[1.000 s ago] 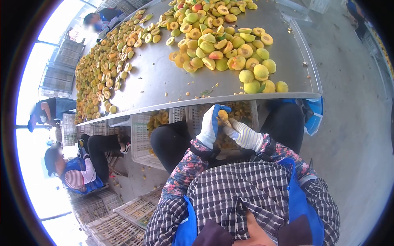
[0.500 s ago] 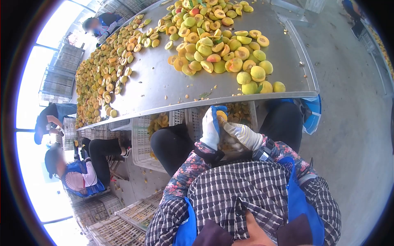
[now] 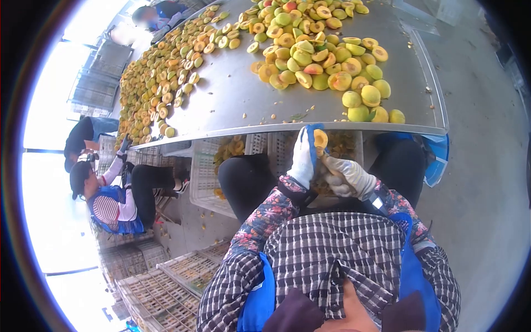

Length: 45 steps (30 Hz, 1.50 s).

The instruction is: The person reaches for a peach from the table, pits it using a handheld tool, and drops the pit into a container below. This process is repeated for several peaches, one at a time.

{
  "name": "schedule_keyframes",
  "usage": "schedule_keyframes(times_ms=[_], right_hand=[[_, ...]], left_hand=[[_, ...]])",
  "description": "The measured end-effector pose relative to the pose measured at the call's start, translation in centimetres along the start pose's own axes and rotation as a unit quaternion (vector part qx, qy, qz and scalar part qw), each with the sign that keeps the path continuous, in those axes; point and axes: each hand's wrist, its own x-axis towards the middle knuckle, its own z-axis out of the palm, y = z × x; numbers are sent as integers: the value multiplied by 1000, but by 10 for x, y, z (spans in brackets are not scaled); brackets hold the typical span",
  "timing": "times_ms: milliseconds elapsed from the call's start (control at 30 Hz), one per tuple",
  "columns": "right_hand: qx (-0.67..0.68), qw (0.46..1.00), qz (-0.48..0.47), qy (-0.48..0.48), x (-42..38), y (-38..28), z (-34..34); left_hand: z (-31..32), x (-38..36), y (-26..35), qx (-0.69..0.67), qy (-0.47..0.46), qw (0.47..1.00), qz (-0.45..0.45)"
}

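Note:
My left hand (image 3: pixel 303 157), in a white glove with blue on the fingers, grips a yellow peach half (image 3: pixel 320 139) with its cut face showing. Just below it, my right hand (image 3: pixel 349 176) wears a pale, stained glove. Its fingers are curled, and whatever they hold is hidden. Both hands are in front of the near edge of the metal table (image 3: pixel 221 113), above my lap. On that table lies a big heap of halved peaches (image 3: pixel 310 58), with a few whole-looking ones at its near right end.
Under the table edge stand white plastic crates (image 3: pixel 202 182) with peach pieces. More peach halves (image 3: pixel 157 83) cover the table's left side. A co-worker in a blue vest (image 3: pixel 113 207) sits at the left. Stacked crates (image 3: pixel 160 288) are at lower left.
The view has swung, shifting the scene to the right. My right hand has turned and dropped slightly from the peach half, whose cut face shows more. The seated co-worker's arm now reaches to the table.

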Motion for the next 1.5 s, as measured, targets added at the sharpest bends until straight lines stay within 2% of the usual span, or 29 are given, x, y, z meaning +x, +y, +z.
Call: schedule_keyframes(times_ms=[100,133,167,200,233,267,300,333,400,467,500,533,567,600,633,667,767,867,933,1000,1067,1100,1133,1200,1267,1333,1400,1467,1500], right_hand=[[-14,1000,-17,14,4,7,-12],[-160,978,-110,71,18,21,-30],[-299,924,-200,131,32,33,-50],[-531,753,-345,180,43,41,-70],[-616,725,-234,201,25,28,-53],[-686,685,-115,217,9,15,-31],[-692,686,-105,200,9,17,-32],[-686,696,-96,189,6,15,-29],[-680,704,-85,188,4,11,-25],[-680,702,-90,192,4,10,-24],[-680,703,-87,188,4,8,-22],[-680,705,-83,183,4,8,-20],[-672,712,-85,184,6,10,-21],[-671,711,-85,189,12,13,-25],[-674,710,-94,181,17,16,-31],[-675,709,-101,177,17,19,-33],[-674,708,-103,185,13,20,-32],[-680,699,-109,191,15,27,-43],[-662,704,-178,187,18,32,-54],[-666,704,-148,198,12,26,-49],[-674,701,-123,198,6,19,-40],[-667,705,-122,208,1,15,-33],[-658,710,-122,218,1,14,-30],[-636,714,-204,212,5,17,-34],[-538,763,-295,204,10,18,-32],[-489,780,-325,216,1,5,-9],[-474,786,-340,205,9,3,-6],[-520,754,-335,222,8,0,-2],[-537,731,-356,227,11,2,-1]], left_hand=[[-5,-6,20,90,48,991,87],[-9,-11,31,102,55,989,88],[-16,-17,41,153,84,983,63],[-13,-27,69,184,99,976,58],[-38,-20,63,285,106,935,182],[-43,-28,93,367,146,899,187],[-61,-27,108,323,186,918,137],[-84,-27,128,436,226,861,131],[-118,-32,169,705,242,664,62],[-124,-27,183,756,295,584,32],[-117,-21,186,753,275,596,44],[-110,-9,183,655,215,718,95],[-90,2,172,572,158,786,173],[-76,20,152,492,116,850,147],[-44,31,142,502,64,852,133],[-14,38,134,568,-6,800,194],[58,70,87,531,-123,817,191],[97,97,46,614,-125,762,164],[107,108,37,627,-121,756,145],[100,117,33,645,-108,746,124],[78,127,31,416,-152,896,-12],[71,124,36,214,-125,968,-43],[57,118,44,113,-95,985,-90],[26,97,59,-147,-122,974,-119],[-2,71,65,-205,-155,957,-131],[-18,43,70,-282,-163,924,-199],[-30,25,58,-249,-168,935,-190],[-29,9,47,-234,-142,940,-206],[-21,-1,46,-147,-117,968,-166]])
